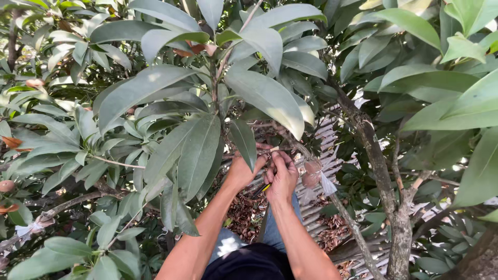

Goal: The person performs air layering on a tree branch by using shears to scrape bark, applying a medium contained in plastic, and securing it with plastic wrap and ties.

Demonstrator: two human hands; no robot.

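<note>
Both hands (pixel 262 173) raised together, fingers curled around a thin twig (pixel 290 141) among leaves (pixel 197 150)

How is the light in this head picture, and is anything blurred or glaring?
Head view: soft shade under the leaves, with pale glare on the big leaf above the hands; the left hand and right hand are sharp; bright sun patches burn out behind the trunk; corner leaves look slightly soft.

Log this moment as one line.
left hand: on thin brown branch, behind leaves | right hand: closed round yellow-and-black tool handle | nearby: two brown round fruits, clear plastic bag
</note>
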